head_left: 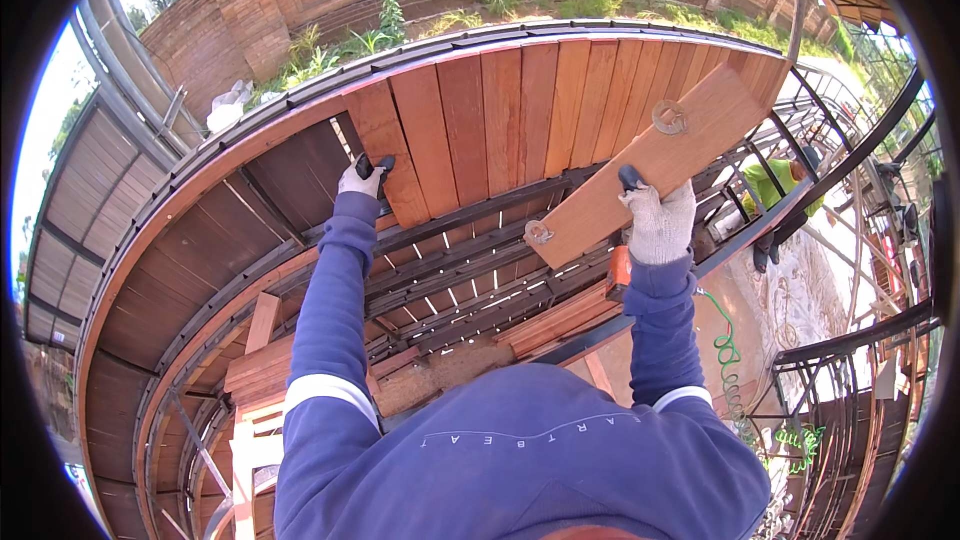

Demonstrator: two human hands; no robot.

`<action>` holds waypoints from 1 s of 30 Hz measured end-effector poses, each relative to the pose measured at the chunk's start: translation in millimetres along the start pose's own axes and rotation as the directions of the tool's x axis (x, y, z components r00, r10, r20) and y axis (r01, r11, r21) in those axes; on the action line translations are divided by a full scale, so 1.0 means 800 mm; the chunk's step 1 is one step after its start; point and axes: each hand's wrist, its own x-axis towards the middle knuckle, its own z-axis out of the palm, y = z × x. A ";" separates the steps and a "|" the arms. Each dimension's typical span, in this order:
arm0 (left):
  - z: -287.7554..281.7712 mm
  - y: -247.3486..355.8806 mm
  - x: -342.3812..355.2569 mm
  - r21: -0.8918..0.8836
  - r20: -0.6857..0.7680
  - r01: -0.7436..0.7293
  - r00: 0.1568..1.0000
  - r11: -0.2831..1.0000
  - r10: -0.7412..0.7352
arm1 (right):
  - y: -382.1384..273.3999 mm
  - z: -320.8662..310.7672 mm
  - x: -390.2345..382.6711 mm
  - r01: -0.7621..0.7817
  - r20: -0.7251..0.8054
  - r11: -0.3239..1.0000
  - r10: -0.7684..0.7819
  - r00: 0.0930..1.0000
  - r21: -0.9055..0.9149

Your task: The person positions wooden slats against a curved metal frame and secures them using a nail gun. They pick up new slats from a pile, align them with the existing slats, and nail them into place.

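Observation:
Both my hands wear whitish knit gloves with dark fingertips. My left hand grips the left edge of the end board in a row of reddish-brown boards. One dark fingertip lies on that board's face, another beside its edge, next to a narrow bright gap. Out to the right, my right hand holds a loose wooden board slanting over the row's right part. Its thumb presses on the upper face; the other fingers are hidden beneath. Two pale round rings or coils sit on this loose board, one toward each end.
Dark boards continue the curved frame on the left. Black metal beams cross below. An orange tool, partly hidden, lies below my right wrist near a green coiled hose. A person in green is at the right; stacked planks lie lower left.

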 end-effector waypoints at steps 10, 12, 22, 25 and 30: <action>-0.023 0.061 -0.020 0.158 0.146 -0.041 0.989 0.987 0.018 | 0.063 0.154 -0.005 0.058 0.400 0.954 0.068 0.914 -0.295; -0.020 0.051 -0.014 0.133 0.146 -0.049 0.989 0.990 0.029 | 0.079 0.190 -0.003 0.047 0.418 0.957 0.081 0.905 -0.287; -0.023 0.055 -0.017 0.105 0.129 -0.057 0.991 0.993 0.043 | 0.131 0.273 0.008 0.299 0.452 0.871 -0.103 0.886 -0.389; -0.025 0.061 -0.022 0.106 0.154 -0.058 0.987 0.993 0.041 | 0.135 0.284 0.003 0.302 0.404 0.830 -0.103 0.909 -0.468; -0.035 0.085 -0.033 0.092 0.183 -0.073 0.982 0.993 0.056 | 0.148 0.295 0.002 0.323 0.407 0.772 -0.092 0.909 -0.548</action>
